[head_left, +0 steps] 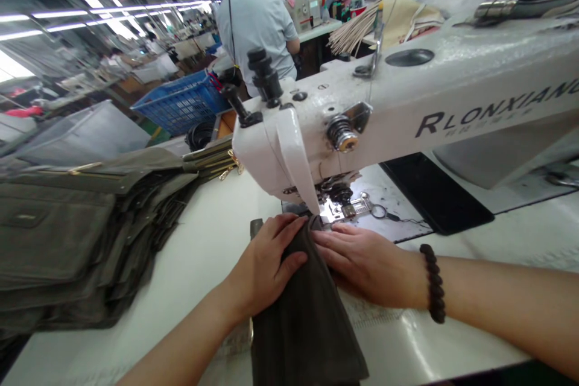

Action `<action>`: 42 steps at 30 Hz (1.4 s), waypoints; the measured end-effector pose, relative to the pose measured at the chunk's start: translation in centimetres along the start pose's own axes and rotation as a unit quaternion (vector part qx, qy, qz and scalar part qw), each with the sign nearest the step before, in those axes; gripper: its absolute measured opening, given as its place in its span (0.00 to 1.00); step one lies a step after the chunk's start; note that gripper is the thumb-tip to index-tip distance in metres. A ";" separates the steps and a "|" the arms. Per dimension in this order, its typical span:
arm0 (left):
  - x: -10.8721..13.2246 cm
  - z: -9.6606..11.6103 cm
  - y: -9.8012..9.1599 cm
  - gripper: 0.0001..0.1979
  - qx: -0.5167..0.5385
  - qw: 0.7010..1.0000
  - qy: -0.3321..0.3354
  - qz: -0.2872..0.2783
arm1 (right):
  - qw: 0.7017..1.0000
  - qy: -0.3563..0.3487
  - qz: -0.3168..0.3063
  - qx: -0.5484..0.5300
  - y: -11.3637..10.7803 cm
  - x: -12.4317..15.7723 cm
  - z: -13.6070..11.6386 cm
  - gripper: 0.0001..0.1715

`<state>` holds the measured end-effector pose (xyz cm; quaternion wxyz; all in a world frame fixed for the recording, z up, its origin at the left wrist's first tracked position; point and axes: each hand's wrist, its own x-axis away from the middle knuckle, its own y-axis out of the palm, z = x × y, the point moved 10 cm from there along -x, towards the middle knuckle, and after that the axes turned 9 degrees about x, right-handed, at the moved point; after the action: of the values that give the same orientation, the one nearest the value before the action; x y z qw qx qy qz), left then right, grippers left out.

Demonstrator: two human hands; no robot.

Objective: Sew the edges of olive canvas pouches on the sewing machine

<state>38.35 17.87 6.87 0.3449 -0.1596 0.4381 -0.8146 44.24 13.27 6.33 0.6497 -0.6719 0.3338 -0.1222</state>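
Observation:
A dark olive fabric piece [307,319] lies on the white table and runs up under the presser foot [337,208] of a white sewing machine [407,102]. My left hand [266,259] rests flat on the fabric's left side, fingers stretched toward the needle. My right hand [362,259] presses flat on the fabric's right side just below the foot, with a dark bead bracelet [434,283] on the wrist. Both hands hold the cloth down; neither grips it.
A tall stack of olive fabric pieces [67,241] with gold zips fills the table's left. A blue plastic basket [181,99] and a person in a light shirt [257,24] stand behind the machine. A black panel [434,193] lies at the right.

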 end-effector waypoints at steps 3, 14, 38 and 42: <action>-0.2 0.7 0.0 0.22 -0.008 0.999 0.038 -0.004 | 1.000 0.007 -0.018 -0.013 0.0 0.1 0.2 0.22; -0.2 2.0 0.5 0.20 -0.008 0.995 0.091 -0.035 | 0.999 0.021 -0.029 0.028 -0.2 0.3 -0.3 0.18; -0.3 2.6 2.5 0.22 -0.097 0.985 0.124 -0.069 | 0.997 -0.005 0.010 0.078 -0.3 0.7 -1.5 0.15; 0.9 4.1 2.7 0.27 -0.108 0.984 0.127 -0.070 | 0.996 -0.054 0.005 0.067 -0.6 1.2 -2.7 0.10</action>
<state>41.17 13.71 6.89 0.2098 -0.1216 0.5512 -0.7983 43.63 10.36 6.92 0.7112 -0.6307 0.2924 -0.1046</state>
